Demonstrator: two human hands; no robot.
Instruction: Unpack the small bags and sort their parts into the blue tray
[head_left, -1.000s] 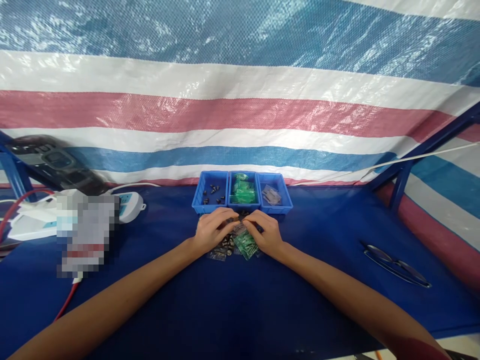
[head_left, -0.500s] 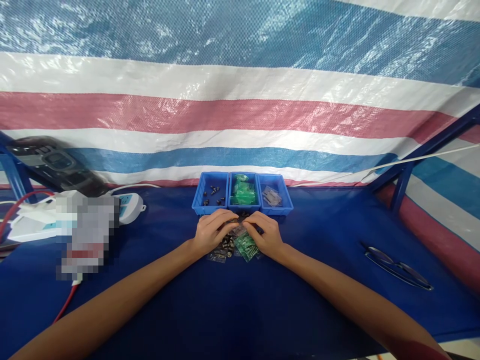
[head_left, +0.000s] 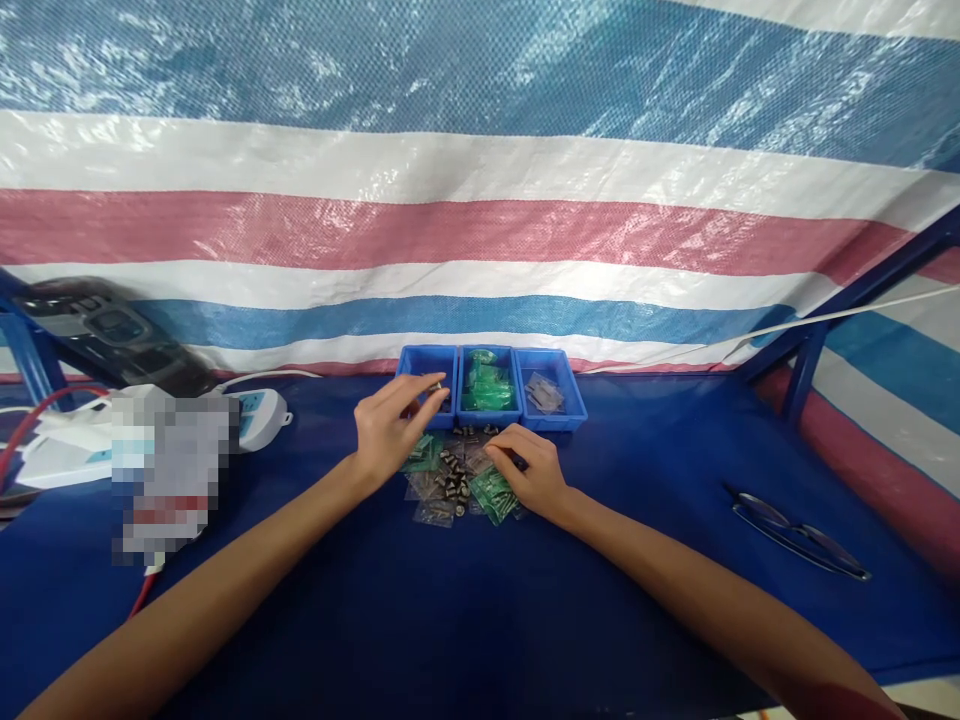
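Observation:
My left hand (head_left: 390,425) is raised at the front of the left blue bin (head_left: 429,353). A small dark metal bolt-like piece (head_left: 436,386) is pinched between its thumb and fingertips. My right hand (head_left: 536,470) rests at the right side of a mixed pile, fingers drawn together at its edge; whatever they hold is hidden. In the pile lie several dark bolt-like pieces (head_left: 454,478), a green packet (head_left: 493,495) under the right hand, another green packet (head_left: 424,453) at the left, and clear packets (head_left: 435,513) in front.
The middle blue bin (head_left: 490,414) holds green packets, the right blue bin (head_left: 556,421) clear ones. Glasses (head_left: 799,535) lie at the right. At the left are a white power strip (head_left: 262,415), a blurred-out object (head_left: 176,470), cables and a dark wrapped device (head_left: 116,330).
My left hand has moved from the pile up and left to the left bin, carrying a small dark bolt-like piece. The left part of the pile is uncovered. My right hand has barely moved.

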